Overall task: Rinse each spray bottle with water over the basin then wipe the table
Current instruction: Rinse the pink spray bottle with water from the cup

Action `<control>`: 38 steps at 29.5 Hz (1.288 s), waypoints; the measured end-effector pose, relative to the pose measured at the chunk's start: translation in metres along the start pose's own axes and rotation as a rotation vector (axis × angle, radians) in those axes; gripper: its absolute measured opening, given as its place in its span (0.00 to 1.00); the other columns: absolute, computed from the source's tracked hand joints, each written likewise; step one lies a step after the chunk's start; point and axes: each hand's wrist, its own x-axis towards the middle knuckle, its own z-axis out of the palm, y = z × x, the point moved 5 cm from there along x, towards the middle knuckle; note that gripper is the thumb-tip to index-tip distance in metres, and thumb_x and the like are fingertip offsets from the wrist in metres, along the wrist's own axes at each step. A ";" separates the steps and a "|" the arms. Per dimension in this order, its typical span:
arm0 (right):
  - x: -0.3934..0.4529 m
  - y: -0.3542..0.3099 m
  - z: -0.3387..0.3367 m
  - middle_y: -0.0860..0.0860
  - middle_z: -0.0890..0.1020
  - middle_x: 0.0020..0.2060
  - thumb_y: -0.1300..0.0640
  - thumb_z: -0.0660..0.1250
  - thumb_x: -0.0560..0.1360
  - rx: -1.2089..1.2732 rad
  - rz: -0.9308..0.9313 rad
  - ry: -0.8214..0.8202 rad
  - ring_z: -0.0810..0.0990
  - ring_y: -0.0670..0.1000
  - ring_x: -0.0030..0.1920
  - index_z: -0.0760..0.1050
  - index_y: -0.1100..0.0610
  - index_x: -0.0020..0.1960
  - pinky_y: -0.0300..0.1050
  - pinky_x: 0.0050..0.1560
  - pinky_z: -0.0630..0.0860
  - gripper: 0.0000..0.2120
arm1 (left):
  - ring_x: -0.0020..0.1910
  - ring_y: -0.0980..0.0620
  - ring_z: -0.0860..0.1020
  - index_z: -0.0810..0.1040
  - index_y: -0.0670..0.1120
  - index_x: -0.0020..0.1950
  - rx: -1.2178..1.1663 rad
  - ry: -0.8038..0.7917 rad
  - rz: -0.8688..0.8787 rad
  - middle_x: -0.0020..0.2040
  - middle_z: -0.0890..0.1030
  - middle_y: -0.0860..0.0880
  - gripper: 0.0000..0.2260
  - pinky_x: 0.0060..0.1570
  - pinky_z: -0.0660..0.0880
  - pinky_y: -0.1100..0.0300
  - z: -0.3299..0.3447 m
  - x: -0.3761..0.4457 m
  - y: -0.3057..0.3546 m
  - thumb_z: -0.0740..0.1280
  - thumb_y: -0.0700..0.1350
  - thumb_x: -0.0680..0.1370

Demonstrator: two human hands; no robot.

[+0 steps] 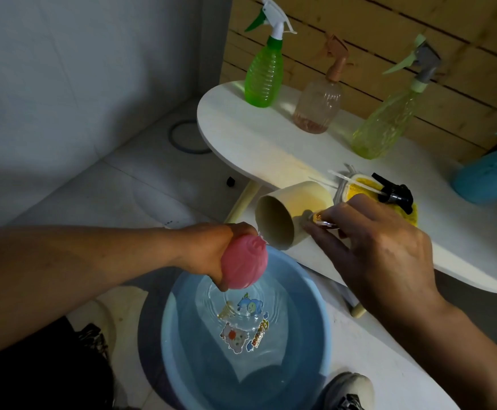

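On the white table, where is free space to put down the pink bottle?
Bare patches on the white table: its left end, in front of the green spray bottle, and the strip between the standing bottles and the yellow sponge. The near edge is crowded: beige cup, right hand, black spray head.

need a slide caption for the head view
Left hand holds pink bottle over blue basin while right hand tips beige cup toward it.

Glossy plastic basin; matt pink bottle; rough wood-slat wall.
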 end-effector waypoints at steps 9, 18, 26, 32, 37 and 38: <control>-0.003 -0.003 -0.003 0.51 0.78 0.40 0.46 0.65 0.82 -0.067 -0.075 0.054 0.75 0.54 0.36 0.81 0.54 0.49 0.44 0.29 0.68 0.13 | 0.58 0.53 0.76 0.63 0.67 0.65 -0.017 -0.016 0.012 0.58 0.72 0.63 0.42 0.57 0.80 0.52 -0.001 -0.003 0.006 0.86 0.51 0.61; -0.005 -0.006 -0.003 0.52 0.79 0.41 0.47 0.65 0.83 -0.076 -0.137 0.102 0.76 0.55 0.36 0.81 0.55 0.49 0.45 0.29 0.69 0.13 | 0.57 0.55 0.76 0.62 0.68 0.65 -0.050 -0.016 0.039 0.55 0.72 0.67 0.42 0.55 0.79 0.55 -0.002 -0.002 0.008 0.85 0.50 0.62; -0.007 -0.008 -0.005 0.54 0.81 0.42 0.48 0.65 0.83 -0.101 -0.205 0.148 0.78 0.58 0.37 0.82 0.56 0.49 0.49 0.29 0.71 0.14 | 0.58 0.56 0.76 0.65 0.59 0.71 -0.093 -0.009 0.039 0.61 0.75 0.61 0.44 0.56 0.79 0.57 -0.001 -0.002 0.010 0.85 0.50 0.63; -0.008 -0.009 -0.004 0.53 0.80 0.41 0.49 0.66 0.83 -0.101 -0.240 0.159 0.78 0.58 0.36 0.82 0.56 0.47 0.48 0.29 0.71 0.13 | 0.57 0.55 0.76 0.64 0.59 0.71 -0.073 -0.004 0.034 0.59 0.74 0.62 0.43 0.57 0.79 0.54 -0.001 -0.002 0.009 0.85 0.53 0.63; -0.005 0.001 0.002 0.48 0.80 0.41 0.44 0.66 0.82 0.089 -0.044 0.065 0.78 0.53 0.39 0.82 0.52 0.49 0.48 0.30 0.73 0.13 | 0.48 0.56 0.79 0.66 0.60 0.65 -0.125 -0.030 0.039 0.52 0.77 0.58 0.36 0.47 0.82 0.58 0.001 0.000 0.007 0.83 0.45 0.66; -0.004 0.004 0.004 0.46 0.79 0.41 0.41 0.66 0.81 0.152 0.046 0.034 0.77 0.50 0.39 0.82 0.50 0.48 0.48 0.31 0.73 0.14 | 0.50 0.55 0.80 0.65 0.60 0.66 -0.159 -0.045 0.040 0.53 0.76 0.59 0.37 0.47 0.82 0.59 0.002 0.000 0.006 0.83 0.44 0.66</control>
